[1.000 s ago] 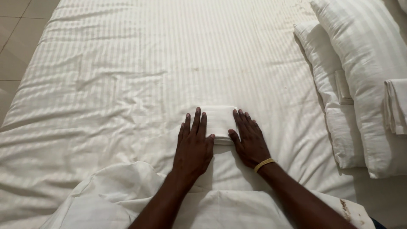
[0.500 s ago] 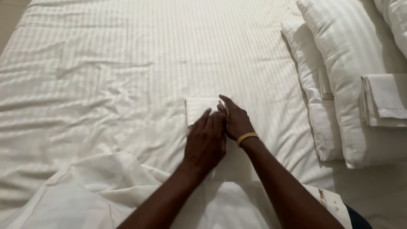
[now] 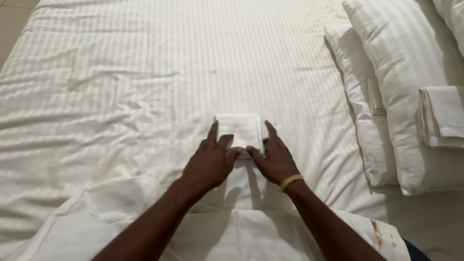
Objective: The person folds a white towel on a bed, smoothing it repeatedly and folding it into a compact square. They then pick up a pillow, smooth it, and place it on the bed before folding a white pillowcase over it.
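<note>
- The light was soft and warm, and a bit dim.
- Small dark shadows lay under both hands on the bed [image 3: 145, 72].
- The pillows [image 3: 401, 96] threw soft shadows.
- Everything looked sharp, with no glare.

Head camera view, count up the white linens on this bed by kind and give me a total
Pillows: 3, first, second, third at the top right corner
Small folded cloths: 2, one under both hands, one lying on the big pillow
Loose sheets bunched at the near edge: 1
Total: 6
</note>
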